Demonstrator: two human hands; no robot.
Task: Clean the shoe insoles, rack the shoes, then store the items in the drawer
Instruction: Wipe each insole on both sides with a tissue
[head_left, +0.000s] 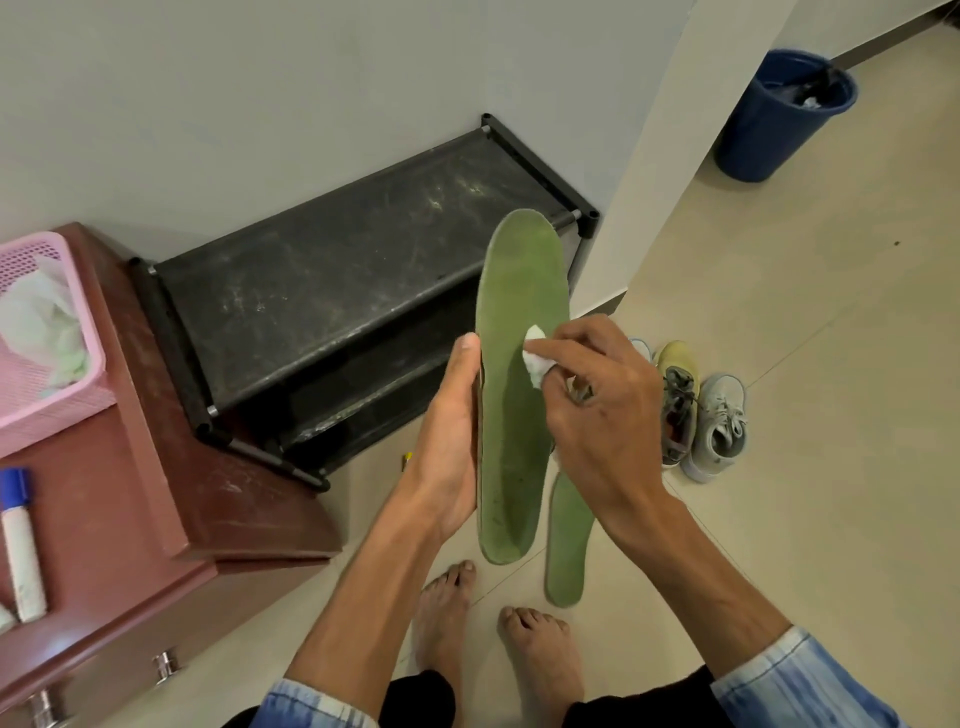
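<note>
While the green insole (519, 374) is gripped edgewise in the left hand (447, 436) above the floor, a white wad (535, 358) pinched by the right hand (602, 415) is pressed mid-sole; cleaning is judged underway, with heelward strokes called for next.

**Open tile at right, furniture bars the left**

Bare floor tile (831, 493) runs open toward the right edge, broken by sneakers (719, 426) near the wall corner and a second insole (569, 540) just beside the person's bare feet (535, 654). At left, a black shoe rack (337, 291) and a reddish drawer cabinet (156, 519) just beside it bar the way. A pink basket (52, 410) and a blue-capped tube (23, 556) crowd the cabinet top's left edge. The left hand (447, 441) holding a green insole (519, 322) and the right hand (608, 410) pinching a white wipe (535, 358) screen the rack's right end.
</note>
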